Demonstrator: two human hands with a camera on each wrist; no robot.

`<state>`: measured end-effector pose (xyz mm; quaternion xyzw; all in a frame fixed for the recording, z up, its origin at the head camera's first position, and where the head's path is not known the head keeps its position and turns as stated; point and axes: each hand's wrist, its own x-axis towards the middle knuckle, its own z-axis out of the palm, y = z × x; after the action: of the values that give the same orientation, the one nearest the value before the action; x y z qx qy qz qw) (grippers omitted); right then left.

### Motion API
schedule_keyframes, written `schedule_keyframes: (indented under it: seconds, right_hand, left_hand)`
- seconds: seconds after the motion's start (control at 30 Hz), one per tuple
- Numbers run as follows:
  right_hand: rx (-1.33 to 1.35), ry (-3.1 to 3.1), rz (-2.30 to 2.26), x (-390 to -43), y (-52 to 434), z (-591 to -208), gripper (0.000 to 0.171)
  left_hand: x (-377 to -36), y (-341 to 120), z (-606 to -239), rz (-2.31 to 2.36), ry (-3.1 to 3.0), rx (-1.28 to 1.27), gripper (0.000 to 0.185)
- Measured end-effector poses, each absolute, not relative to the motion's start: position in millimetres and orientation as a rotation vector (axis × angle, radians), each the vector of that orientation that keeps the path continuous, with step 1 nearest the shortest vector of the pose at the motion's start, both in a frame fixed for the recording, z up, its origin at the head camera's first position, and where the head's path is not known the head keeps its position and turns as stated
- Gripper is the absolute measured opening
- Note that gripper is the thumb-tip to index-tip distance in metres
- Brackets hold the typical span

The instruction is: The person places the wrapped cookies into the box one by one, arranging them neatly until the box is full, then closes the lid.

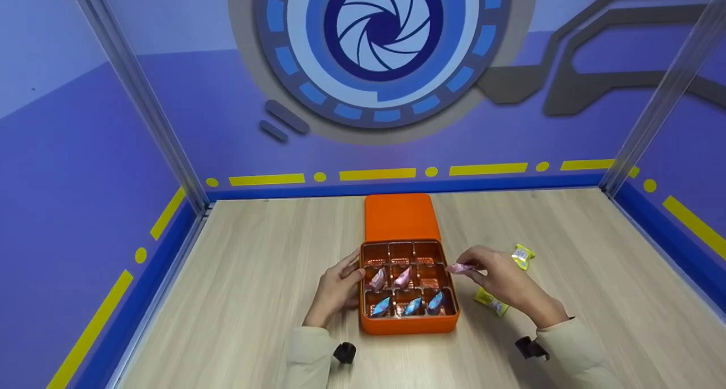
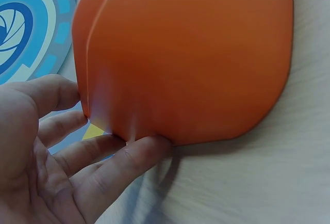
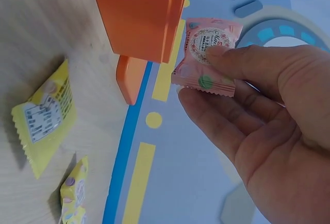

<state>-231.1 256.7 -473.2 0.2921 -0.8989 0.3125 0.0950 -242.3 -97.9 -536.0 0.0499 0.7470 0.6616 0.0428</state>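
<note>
My right hand (image 1: 502,278) pinches a pink sweet (image 3: 207,56) between thumb and fingers, just beside the right wall of the orange box (image 1: 408,322), level with its middle row; the packet seems light, crinkly and slick, so I judge the sealed edge or flat faces the best hold; squeezing hard might crush it; my left hand (image 1: 336,287) rests with straight fingers against the box's left wall; two yellow sweets (image 1: 491,300) lie on the table (image 1: 238,275) near my right hand.

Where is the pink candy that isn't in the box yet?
In the head view, the pink candy is pinched in the right hand, just off the right edge of the orange box, level with its middle row.
</note>
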Motion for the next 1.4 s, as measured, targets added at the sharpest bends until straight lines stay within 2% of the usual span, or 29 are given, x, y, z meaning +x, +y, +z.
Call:
schedule_keyframes:
  seconds: [0.57,0.87,1.17,1.4]
  right_hand:
    - [0.993,-2.695,0.942,-237,244,-465,0.012]
    - [1.031,-2.720,0.877,-241,239,-459,0.021]
    - [1.096,-2.729,0.790,-244,229,-457,0.019]
    - [1.139,-2.733,0.765,-248,224,-458,0.022]
  left_hand:
    - [-244,-98,-537,1.999,2.320,0.181,0.055]
    - [-243,-98,-537,2.013,2.311,0.169,0.055]
    - [-244,-98,-539,2.007,2.308,0.143,0.055]
    - [-244,-98,-538,2.011,2.320,0.231,0.055]
